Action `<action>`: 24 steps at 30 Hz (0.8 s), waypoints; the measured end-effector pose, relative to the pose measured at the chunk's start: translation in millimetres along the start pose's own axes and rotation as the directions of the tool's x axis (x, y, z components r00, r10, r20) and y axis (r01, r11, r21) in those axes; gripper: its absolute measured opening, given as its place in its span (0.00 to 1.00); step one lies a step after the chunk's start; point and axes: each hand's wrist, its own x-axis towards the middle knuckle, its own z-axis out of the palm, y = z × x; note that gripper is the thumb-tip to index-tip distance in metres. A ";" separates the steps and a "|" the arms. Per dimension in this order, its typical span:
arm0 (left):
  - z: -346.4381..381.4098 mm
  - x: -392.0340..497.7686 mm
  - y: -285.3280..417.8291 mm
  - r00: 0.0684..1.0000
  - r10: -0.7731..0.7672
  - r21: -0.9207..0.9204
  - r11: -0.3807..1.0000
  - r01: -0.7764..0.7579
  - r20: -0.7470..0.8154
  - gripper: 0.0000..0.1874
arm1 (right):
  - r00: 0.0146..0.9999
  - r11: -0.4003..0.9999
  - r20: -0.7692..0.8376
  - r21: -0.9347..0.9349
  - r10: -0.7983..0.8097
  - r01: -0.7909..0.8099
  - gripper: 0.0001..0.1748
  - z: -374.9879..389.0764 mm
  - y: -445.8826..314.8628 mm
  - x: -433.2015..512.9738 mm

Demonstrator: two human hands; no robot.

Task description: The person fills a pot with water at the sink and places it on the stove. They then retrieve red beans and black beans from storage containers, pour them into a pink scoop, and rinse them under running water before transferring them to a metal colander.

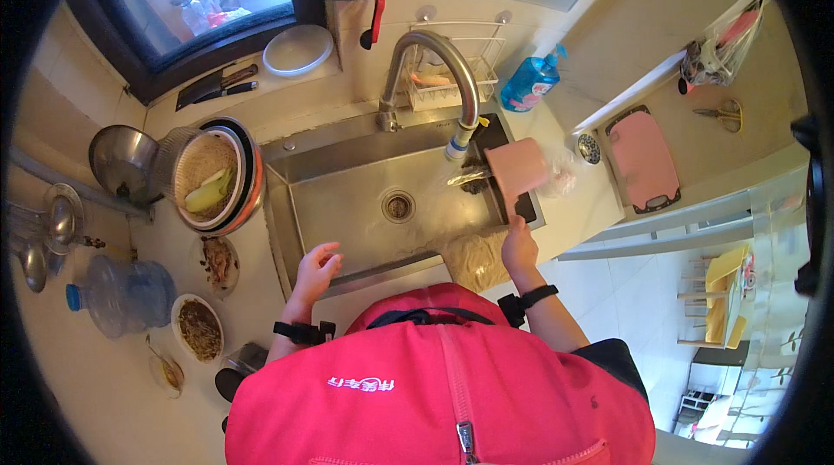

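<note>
My right hand point(520, 248) grips the handle of a pink plastic water dipper point(519, 167), which is tilted over the right end of the stainless steel sink point(345, 198). Water point(470, 177) runs from its left side into the basin. Above the near left rim of the sink, my left hand point(317, 269) hangs with nothing in it, its fingers loosely bent and apart. The curved faucet point(431, 41) ends just left of the dipper. A tan cloth point(474, 259) lies over the front rim beside my right hand.
Stacked basins and a strainer point(207, 171) stand left of the sink, a green vegetable piece point(210, 191) on top. Nearby are food dishes point(200, 328) and a water jug point(124, 295). Knives point(218, 85) lie by the window; a blue soap bottle point(531, 82) stands right of the faucet.
</note>
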 end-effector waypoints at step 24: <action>-2.4 -39.8 1.2 0.989 0.047 -0.060 0.997 -0.056 -0.143 0.17 | 0.626 0.005 0.722 0.656 -0.294 -0.754 0.08 18.8 -29.9 -20.7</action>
